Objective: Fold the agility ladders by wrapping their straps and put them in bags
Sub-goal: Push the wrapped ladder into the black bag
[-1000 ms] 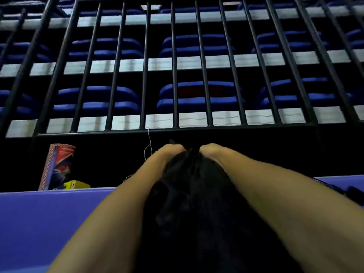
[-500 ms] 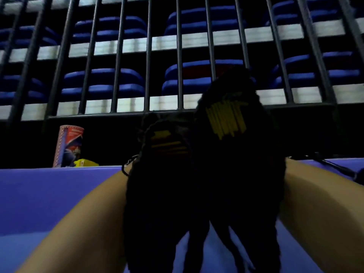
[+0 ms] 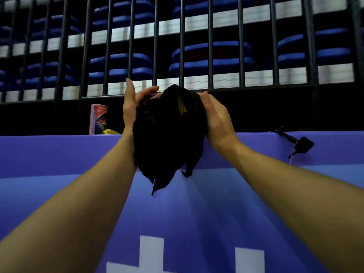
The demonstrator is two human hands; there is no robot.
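Two hands up: the left hand (image 3: 131, 107) and the right hand (image 3: 217, 119), with one black mesh bag (image 3: 167, 138) between them. One bundle of yellow rungs (image 3: 182, 107) shows through the mesh near the right hand; whether there are more inside, I can't tell. Left of the left hand, one printed cup (image 3: 98, 119), and one yellow object (image 3: 110, 131) just beside it. Off to the right of the right hand, one small black pouch (image 3: 303, 145) on one blue mat (image 3: 59, 154). Below the arms, two white marks (image 3: 151, 253) on that mat. Beyond the hands, one black railing (image 3: 210, 42).
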